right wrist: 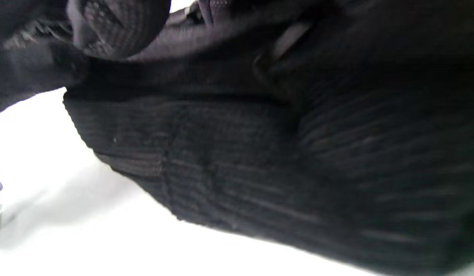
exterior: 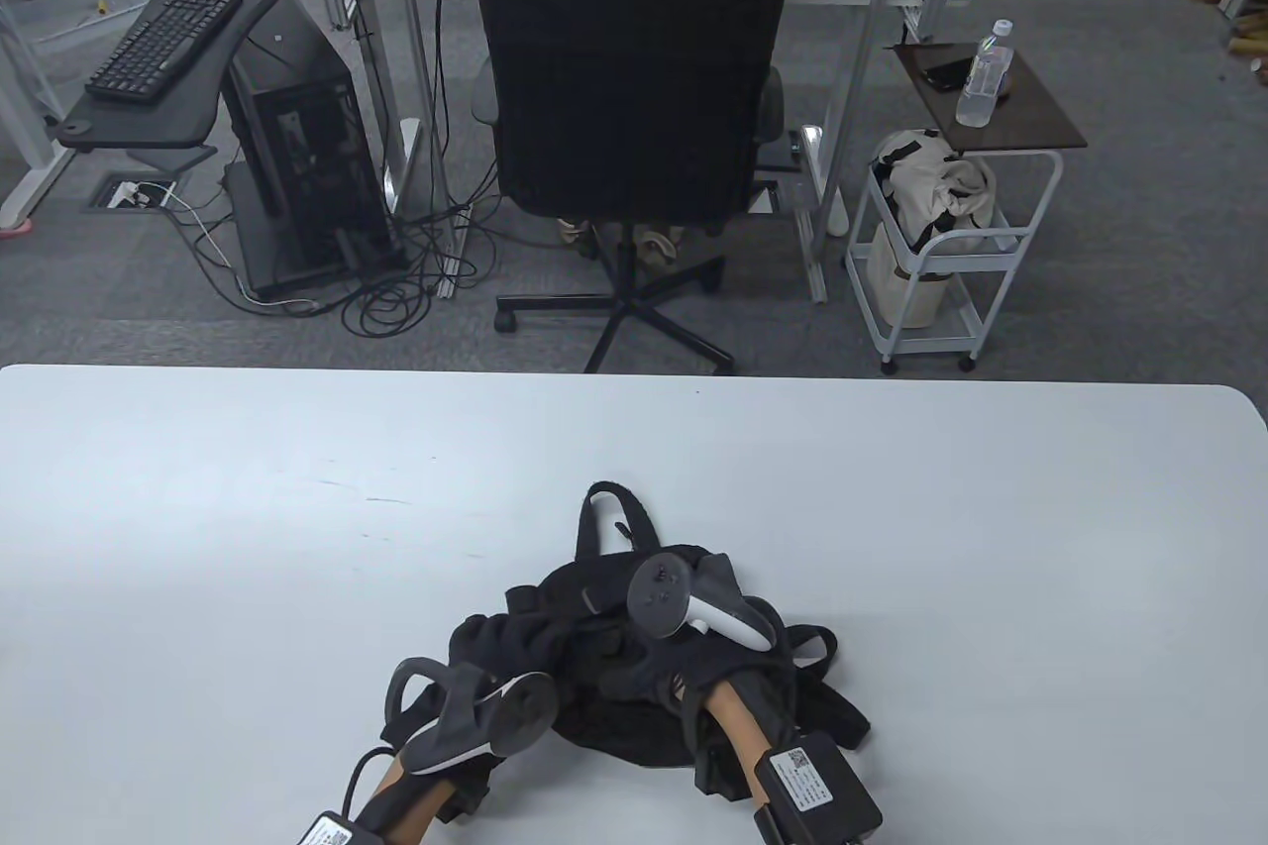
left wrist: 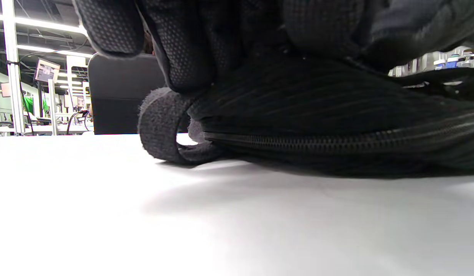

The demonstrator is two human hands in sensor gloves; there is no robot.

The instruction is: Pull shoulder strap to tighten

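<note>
A black corduroy backpack point(exterior: 560, 612) lies flat on the white table point(exterior: 297, 508) near its front edge. Its top handle point(exterior: 606, 510) points away from me, and a shoulder strap point(exterior: 820, 655) loops out at its right. My left hand point(exterior: 474, 691) rests on the bag's left edge. In the left wrist view its gloved fingers point(left wrist: 183, 46) come down onto the fabric just above a strap loop point(left wrist: 162, 128), beside the zipper point(left wrist: 336, 142). My right hand point(exterior: 679, 622) lies on the middle of the bag. In the right wrist view a fingertip point(right wrist: 118, 23) digs into the fabric point(right wrist: 282, 153). The trackers hide both grips.
Beyond the table's far edge stand a black office chair point(exterior: 629, 72), a computer tower point(exterior: 302, 142) with loose cables, and a white cart point(exterior: 941, 231) with a water bottle point(exterior: 986, 74) on top. The table's front edge is close under my wrists.
</note>
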